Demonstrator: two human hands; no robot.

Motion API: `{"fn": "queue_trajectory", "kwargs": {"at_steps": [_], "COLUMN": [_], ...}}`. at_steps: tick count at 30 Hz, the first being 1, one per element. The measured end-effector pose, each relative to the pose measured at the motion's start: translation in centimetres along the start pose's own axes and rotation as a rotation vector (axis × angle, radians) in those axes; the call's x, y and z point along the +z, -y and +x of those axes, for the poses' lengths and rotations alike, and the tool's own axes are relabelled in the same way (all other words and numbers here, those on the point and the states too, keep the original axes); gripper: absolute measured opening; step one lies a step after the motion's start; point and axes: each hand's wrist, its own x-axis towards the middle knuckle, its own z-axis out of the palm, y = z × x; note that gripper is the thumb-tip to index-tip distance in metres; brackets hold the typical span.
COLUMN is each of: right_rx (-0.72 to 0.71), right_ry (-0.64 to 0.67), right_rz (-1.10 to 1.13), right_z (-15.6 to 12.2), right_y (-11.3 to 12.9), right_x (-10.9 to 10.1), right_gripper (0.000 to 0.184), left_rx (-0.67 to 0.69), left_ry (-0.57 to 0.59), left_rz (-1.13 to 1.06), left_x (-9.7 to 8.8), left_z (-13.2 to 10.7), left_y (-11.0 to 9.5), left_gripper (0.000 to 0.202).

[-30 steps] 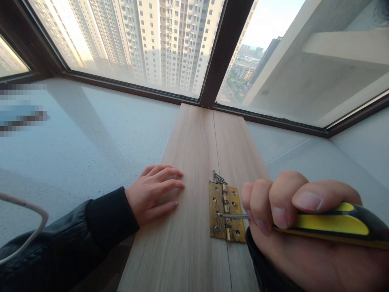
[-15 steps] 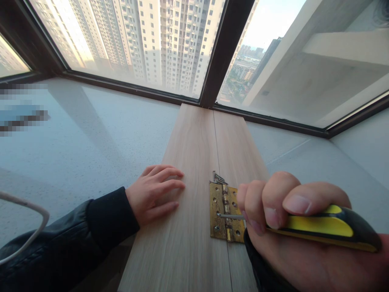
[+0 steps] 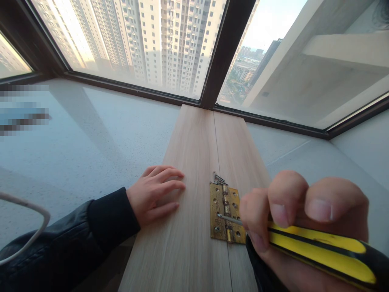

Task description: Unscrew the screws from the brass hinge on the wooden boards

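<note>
A brass butt hinge (image 3: 216,202) lies opened flat across the seam between two pale wooden boards (image 3: 194,142). My right hand (image 3: 288,219) is wrapped round the yellow and black handle of a screwdriver (image 3: 319,247). The screwdriver's tip rests at a hole in the hinge's left leaf, where a screw head seems to sit. Another screw (image 3: 216,229) shows in the hole just below. Several loose screws (image 3: 219,178) lie at the hinge's far edge. With fingers spread, my left hand (image 3: 159,192) lies on the left board, touching no hardware.
The boards run up to a dark window frame (image 3: 208,95), over a white speckled sill (image 3: 115,129). A white cable (image 3: 42,215) loops over my left sleeve. A blurred-out patch (image 3: 21,115) covers something at the far left.
My right hand has turned and shifted a little right, rotating the screwdriver's handle and tilting its back end downward in view. The tip stays at the same hole. My left hand has not moved.
</note>
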Motion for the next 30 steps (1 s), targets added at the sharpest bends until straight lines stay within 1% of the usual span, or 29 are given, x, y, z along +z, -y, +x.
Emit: {"fn": "queue_trajectory", "kwargs": {"at_steps": [2, 3, 7, 9, 12, 14, 18, 21, 23, 25, 27, 30], "right_rx": [-0.078, -0.088, 0.068, 0.098, 0.104, 0.103, 0.065, 0.057, 0.056, 0.065, 0.081, 0.080], "right_ry": [-0.047, -0.065, -0.147, -0.175, -0.194, -0.194, -0.183, -0.189, -0.201, -0.211, -0.189, -0.170], "right_rz": [0.009, 0.006, 0.033, 0.037, 0.012, 0.000, -0.016, -0.009, -0.001, 0.015, 0.044, 0.063], "right_z": [0.1, 0.3, 0.9, 1.2, 1.4, 1.5, 1.8, 2.0, 2.4, 2.9, 3.5, 4.3], "right_y": [-0.4, -0.5, -0.3, 0.0, 0.4, 0.7, 1.0, 1.0, 1.1, 1.2, 1.5, 1.8], "right_x": [0.1, 0.2, 0.4, 0.6, 0.9, 1.2, 1.3, 0.8, 0.3, -0.4, -1.1, -2.0], "right_gripper": [0.030, 0.031, 0.040, 0.042, 0.045, 0.044, 0.041, 0.043, 0.041, 0.037, 0.035, 0.033], "left_rx": [0.001, 0.000, -0.002, 0.001, 0.027, 0.048, 0.060, 0.085, 0.111, 0.145, 0.190, 0.237], "left_ry": [0.001, 0.001, -0.002, -0.015, -0.032, -0.031, 0.012, 0.081, 0.115, 0.120, 0.122, 0.125], "left_rz": [0.002, 0.002, 0.001, 0.011, 0.014, -0.006, -0.033, -0.009, 0.020, 0.069, 0.119, 0.175], "left_x": [0.0, 0.0, 0.0, -0.1, -0.3, -0.4, -0.3, 0.0, 0.2, 0.5, 0.8, 1.2], "left_z": [0.0, 0.0, 0.1, 0.2, 0.5, 0.9, 2.0, 3.4, 4.4, 5.3, 6.0, 6.5], "left_y": [0.0, 0.0, -0.1, -0.5, -1.5, -2.3, -4.2, -5.6, -6.5, -7.1, -7.6, -7.9], "left_gripper": [0.029, 0.029, 0.028, 0.028, 0.030, 0.031, 0.027, 0.019, 0.016, 0.012, 0.005, 0.011]}}
